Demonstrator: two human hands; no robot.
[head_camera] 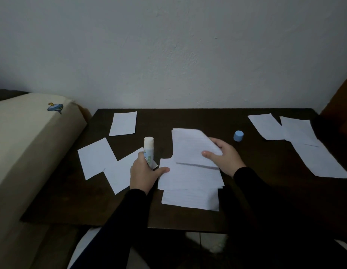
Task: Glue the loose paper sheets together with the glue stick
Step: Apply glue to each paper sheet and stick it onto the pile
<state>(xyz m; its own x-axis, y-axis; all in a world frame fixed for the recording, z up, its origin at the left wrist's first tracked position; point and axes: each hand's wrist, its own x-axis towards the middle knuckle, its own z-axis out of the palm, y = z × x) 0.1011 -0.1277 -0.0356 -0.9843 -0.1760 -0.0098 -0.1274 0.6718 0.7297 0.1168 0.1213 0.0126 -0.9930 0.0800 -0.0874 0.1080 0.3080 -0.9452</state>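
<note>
While the left hand (144, 172) grips the uncapped glue stick (149, 150), right hand (224, 157) fingers pinch a sheet (192, 146); lowered crooked, it may stick misaligned on the pile (188, 179).

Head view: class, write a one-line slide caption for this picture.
Left hand holds an uncapped glue stick while the right hand lifts a sheet above the paper stack on a dark table.

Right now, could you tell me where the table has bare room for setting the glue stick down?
Bare table lies right of the central paper stack, below the blue cap; also between the far-left sheet and the lifted sheet. The left is crowded around the glue stick.
</note>
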